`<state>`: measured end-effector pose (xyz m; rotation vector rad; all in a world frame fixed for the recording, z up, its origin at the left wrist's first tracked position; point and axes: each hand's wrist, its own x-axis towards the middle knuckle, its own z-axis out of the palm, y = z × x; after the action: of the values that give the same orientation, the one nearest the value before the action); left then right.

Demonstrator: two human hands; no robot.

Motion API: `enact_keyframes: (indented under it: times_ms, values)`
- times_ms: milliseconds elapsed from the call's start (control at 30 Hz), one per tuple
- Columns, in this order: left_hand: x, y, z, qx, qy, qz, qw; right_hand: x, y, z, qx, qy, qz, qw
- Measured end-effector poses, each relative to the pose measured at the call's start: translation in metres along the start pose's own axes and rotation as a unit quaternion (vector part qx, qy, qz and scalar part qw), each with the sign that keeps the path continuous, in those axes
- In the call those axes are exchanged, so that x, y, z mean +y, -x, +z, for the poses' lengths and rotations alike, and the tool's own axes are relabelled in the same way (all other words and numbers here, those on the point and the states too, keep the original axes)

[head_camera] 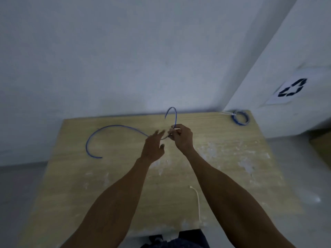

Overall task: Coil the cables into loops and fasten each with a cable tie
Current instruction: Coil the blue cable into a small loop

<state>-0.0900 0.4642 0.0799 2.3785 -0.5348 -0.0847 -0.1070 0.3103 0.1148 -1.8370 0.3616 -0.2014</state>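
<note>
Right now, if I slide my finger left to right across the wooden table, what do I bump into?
Curved end of the loose blue cable → open left hand → right hand pinching that cable → coiled blue cable bundle at the far right corner.

Right hand (181, 138) pinches with curled fingers; left hand (154, 149) just beside it, fingers seemingly spread.

Scuffed matt wood table (223, 158), smooth plastic-coated cable (114, 126)
</note>
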Motion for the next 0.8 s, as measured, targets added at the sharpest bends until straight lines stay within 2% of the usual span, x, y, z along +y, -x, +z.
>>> enact_keyframes:
  times_ms: [33, 133, 233, 400, 467, 533, 700, 800]
  values:
    - [0.009, -0.003, -0.001, -0.004, 0.025, 0.017, 1.0, -0.008, -0.003, -0.003, 0.004, -0.035, 0.006, 0.999]
    - [0.03, -0.013, -0.009, 0.059, 0.098, 0.02, 0.993, -0.039, -0.009, -0.019, 0.045, -0.101, 0.037, 0.993]
    - [0.042, -0.024, -0.03, 0.069, 0.131, 0.034, 0.988, -0.053, -0.017, -0.037, 0.103, -0.08, 0.053, 0.99]
    - [0.054, -0.046, -0.072, 0.091, 0.14, 0.11, 0.98, -0.061, -0.02, -0.056, 0.05, 0.078, -0.037, 0.995]
    - [0.056, -0.053, -0.088, 0.103, 0.134, 0.127, 0.977, -0.068, -0.019, -0.06, 0.029, 0.187, -0.07, 0.979]
    - [0.062, -0.058, -0.102, 0.108, 0.141, 0.125, 0.976, -0.07, -0.018, -0.062, -0.003, 0.255, -0.065, 0.965]
    - [0.072, -0.069, -0.126, 0.127, 0.167, 0.108, 0.972, -0.077, -0.02, -0.062, -0.06, 0.228, -0.053, 0.97]
    - [0.069, -0.079, -0.138, 0.165, 0.167, 0.072, 0.969, -0.082, -0.019, -0.069, -0.118, 0.195, 0.002, 0.974]
